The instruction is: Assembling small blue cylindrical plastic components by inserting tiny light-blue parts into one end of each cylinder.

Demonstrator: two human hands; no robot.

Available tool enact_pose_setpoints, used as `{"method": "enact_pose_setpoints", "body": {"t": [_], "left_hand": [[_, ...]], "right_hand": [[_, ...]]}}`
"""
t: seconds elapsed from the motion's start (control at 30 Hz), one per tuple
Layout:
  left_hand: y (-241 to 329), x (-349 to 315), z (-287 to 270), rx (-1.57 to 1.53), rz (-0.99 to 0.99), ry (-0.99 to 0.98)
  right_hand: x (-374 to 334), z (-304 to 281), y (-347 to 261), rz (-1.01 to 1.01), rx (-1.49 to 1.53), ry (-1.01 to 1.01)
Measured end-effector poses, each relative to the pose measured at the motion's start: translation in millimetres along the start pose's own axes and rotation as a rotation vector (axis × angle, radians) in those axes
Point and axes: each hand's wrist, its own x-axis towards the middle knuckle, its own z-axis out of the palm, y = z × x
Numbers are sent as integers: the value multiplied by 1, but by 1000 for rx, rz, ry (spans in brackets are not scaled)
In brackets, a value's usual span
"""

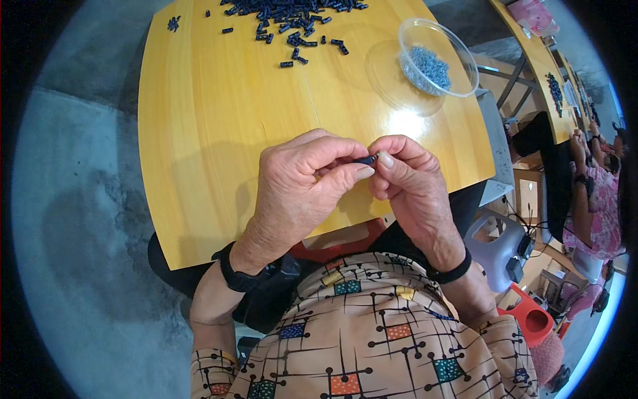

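Observation:
Over the near part of the table, both hands meet at chest height. My left hand [302,176] pinches a small dark cylindrical piece [365,160] between thumb and fingers. At the right end of that piece, my right hand [412,183] is closed, thumb against fingertips, on something tiny; a glint shows there, but its kind cannot be made out. Similar short dark cylinders [286,14] lie in a loose pile at the table's far side. A clear round plastic tub [466,73] at the far right holds many small silvery metal bits [428,66].
The yellow wooden table [219,146] has curved-looking edges in this view. A small dark cluster [173,24] lies at its far left corner. To the right are a grey-lilac plastic stool [488,243], a red stool [531,316], cables, and other people seated at another table [541,73].

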Motion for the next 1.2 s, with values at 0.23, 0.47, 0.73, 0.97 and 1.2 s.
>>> {"method": "enact_pose_setpoints", "body": {"t": [0.23, 0.47, 0.73, 0.97, 1.2], "left_hand": [[1, 0, 4, -140, -53, -24], [6, 5, 11, -422, -254, -45], [4, 4, 15, -430, -178, -22], [3, 3, 11, -438, -216, -12], [4, 5, 9, -505, -279, -32]], "right_hand": [[0, -5, 1, -18, 78, -12], [-3, -8, -4, -32, 147, 14], [-6, -9, -4, -48, 164, -11], [-9, -8, -1, -72, 133, -6], [-9, -7, -2, -78, 127, -16]]}}
